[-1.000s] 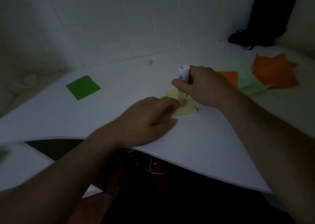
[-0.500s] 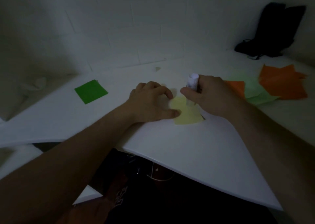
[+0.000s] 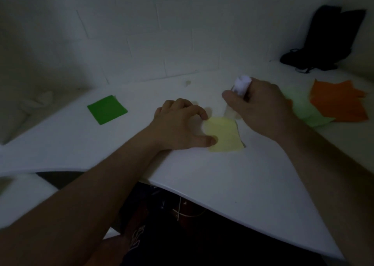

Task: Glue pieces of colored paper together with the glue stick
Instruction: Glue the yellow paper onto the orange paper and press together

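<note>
Dim shot, white table [image 3: 232,184]. R hand [image 3: 261,107] wrapped around glue stick [image 3: 241,85], fingers + thumb curled on the tube, white top end poking up past the knuckles; lower end angled down twd far-right corner of the yellow paper [image 3: 223,134]. Tip area blurry, can't tell if it touches the sheet. L hand [image 3: 180,124] on table just left of the yellow paper, fingers bent in a claw, holding nothing; thumb tip pressing the sheet's near-left edge, index tip at its far-left corner. Yellow paper lies flat near table center, btwn the two hands.

Dark green square [image 3: 106,109] flat on table, far left, well apart from hands. Light green sheets [image 3: 307,111] at right, just beyond R hand, partly hidden by it. Orange sheets [image 3: 340,101] farther right, overlapping the light green ones. Black bag [image 3: 327,40] upright in far-right corner against white wall [image 3: 141,32]. Both forearms bare, coming in from near edge.
</note>
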Available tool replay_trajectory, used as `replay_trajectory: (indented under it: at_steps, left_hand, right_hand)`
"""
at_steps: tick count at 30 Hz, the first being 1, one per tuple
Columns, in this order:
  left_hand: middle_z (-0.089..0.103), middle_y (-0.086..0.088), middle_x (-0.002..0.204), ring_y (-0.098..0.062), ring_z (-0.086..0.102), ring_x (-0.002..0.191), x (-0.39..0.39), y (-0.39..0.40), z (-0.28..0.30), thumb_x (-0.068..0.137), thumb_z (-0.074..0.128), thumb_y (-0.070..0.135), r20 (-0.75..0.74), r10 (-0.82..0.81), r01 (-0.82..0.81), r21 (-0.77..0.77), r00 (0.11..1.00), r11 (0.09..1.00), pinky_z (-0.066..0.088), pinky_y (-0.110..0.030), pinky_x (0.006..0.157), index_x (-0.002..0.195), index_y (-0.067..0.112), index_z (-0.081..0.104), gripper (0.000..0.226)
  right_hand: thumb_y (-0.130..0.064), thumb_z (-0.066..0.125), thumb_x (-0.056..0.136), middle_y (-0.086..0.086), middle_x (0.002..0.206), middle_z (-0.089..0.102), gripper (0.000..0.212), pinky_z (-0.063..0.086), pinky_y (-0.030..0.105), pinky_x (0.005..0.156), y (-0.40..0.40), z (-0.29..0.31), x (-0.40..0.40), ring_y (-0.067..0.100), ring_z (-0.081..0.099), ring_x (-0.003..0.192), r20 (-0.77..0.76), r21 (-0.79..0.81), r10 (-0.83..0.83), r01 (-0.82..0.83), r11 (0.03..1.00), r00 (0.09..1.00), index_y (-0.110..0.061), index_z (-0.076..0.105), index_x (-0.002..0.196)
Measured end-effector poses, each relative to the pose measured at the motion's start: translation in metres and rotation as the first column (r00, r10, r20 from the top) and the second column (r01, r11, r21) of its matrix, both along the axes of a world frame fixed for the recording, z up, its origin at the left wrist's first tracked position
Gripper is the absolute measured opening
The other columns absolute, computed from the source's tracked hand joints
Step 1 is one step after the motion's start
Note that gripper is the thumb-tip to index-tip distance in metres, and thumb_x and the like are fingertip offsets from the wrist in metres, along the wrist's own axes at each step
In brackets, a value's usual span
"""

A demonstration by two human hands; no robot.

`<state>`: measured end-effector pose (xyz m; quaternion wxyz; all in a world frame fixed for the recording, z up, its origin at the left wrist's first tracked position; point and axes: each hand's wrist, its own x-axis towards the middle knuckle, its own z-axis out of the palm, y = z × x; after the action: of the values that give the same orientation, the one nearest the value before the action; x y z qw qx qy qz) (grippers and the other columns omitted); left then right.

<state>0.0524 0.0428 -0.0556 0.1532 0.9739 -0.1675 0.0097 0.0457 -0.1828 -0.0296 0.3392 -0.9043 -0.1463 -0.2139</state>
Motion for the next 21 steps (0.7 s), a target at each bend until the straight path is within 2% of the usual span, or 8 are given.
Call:
replay_trajectory:
  at_steps: [3, 7, 9, 11, 15, 21]
  left_hand:
    - [0.042, 0.01, 0.139, -0.024, 0.034, 0.134, -0.001, -0.001, 0.0, 0.048, 0.05, 0.096, -0.007, 0.009, -0.009, 0.009, 1.0, 1.0, 0.03, -0.047, 0.112, 0.123, 0.059, 0.047, 0.083]
    - [0.043, 0.009, 0.139, -0.024, 0.035, 0.134, -0.002, -0.001, 0.0, 0.046, 0.049, 0.095, 0.009, 0.009, -0.009, 0.005, 1.0, 1.0, 0.03, -0.046, 0.11, 0.124, 0.058, 0.047, 0.086]
    - [0.043, 0.008, 0.141, -0.024, 0.035, 0.134, -0.003, -0.001, 0.0, 0.046, 0.047, 0.095, 0.011, 0.008, -0.008, 0.01, 1.0, 1.0, 0.03, -0.046, 0.111, 0.128, 0.057, 0.047, 0.09]
    - [0.043, 0.007, 0.142, -0.025, 0.035, 0.135, -0.002, -0.002, 0.0, 0.046, 0.046, 0.096, 0.014, 0.009, -0.01, 0.023, 1.0, 1.0, 0.03, -0.046, 0.111, 0.132, 0.056, 0.047, 0.095]
    - [0.043, 0.007, 0.142, -0.025, 0.035, 0.133, -0.002, -0.003, 0.0, 0.046, 0.045, 0.096, 0.021, 0.017, -0.018, 0.035, 1.0, 0.999, 0.032, -0.047, 0.11, 0.138, 0.055, 0.044, 0.101]
    - [0.044, 0.008, 0.137, -0.024, 0.036, 0.129, -0.002, -0.002, -0.001, 0.048, 0.045, 0.096, 0.019, -0.003, 0.003, 0.031, 1.0, 1.0, 0.033, -0.044, 0.108, 0.136, 0.055, 0.045, 0.097]
  right_hand:
    - [-0.045, 0.061, 0.098, -0.012, 0.066, 0.059, 0.03, 0.033, 0.014, 0.06, 0.012, -0.008, 0.0, -0.005, 0.055, 0.064, -0.063, -0.035, 0.07, -0.073, 0.997, 0.996, -0.031, 0.047, 0.074]
    - [-0.044, 0.061, 0.097, -0.007, 0.069, 0.064, 0.035, 0.036, 0.015, 0.062, 0.015, -0.013, 0.0, -0.002, 0.06, 0.068, -0.103, -0.048, 0.15, -0.156, 0.987, 0.983, -0.039, 0.044, 0.068]
    - [-0.051, 0.057, 0.094, -0.003, 0.068, 0.063, 0.033, 0.045, 0.026, 0.065, 0.017, -0.017, 0.0, 0.006, 0.061, 0.068, -0.1, -0.053, 0.18, -0.186, 0.981, 0.979, -0.034, 0.045, 0.068]
    - [-0.055, 0.056, 0.091, -0.002, 0.068, 0.063, 0.034, 0.049, 0.035, 0.066, 0.02, -0.02, 0.001, 0.011, 0.062, 0.068, -0.094, -0.052, 0.18, -0.185, 0.981, 0.979, -0.032, 0.046, 0.068]
    - [-0.047, 0.063, 0.096, -0.007, 0.069, 0.063, 0.032, 0.044, 0.029, 0.067, 0.027, -0.024, 0.005, 0.006, 0.062, 0.069, -0.069, -0.043, 0.177, -0.18, 0.983, 0.982, -0.038, 0.047, 0.07]
    - [-0.054, 0.057, 0.094, -0.006, 0.074, 0.067, 0.029, 0.055, 0.038, 0.074, 0.038, -0.027, 0.006, 0.009, 0.065, 0.073, -0.059, -0.054, 0.159, -0.162, 0.985, 0.985, -0.029, 0.058, 0.079]
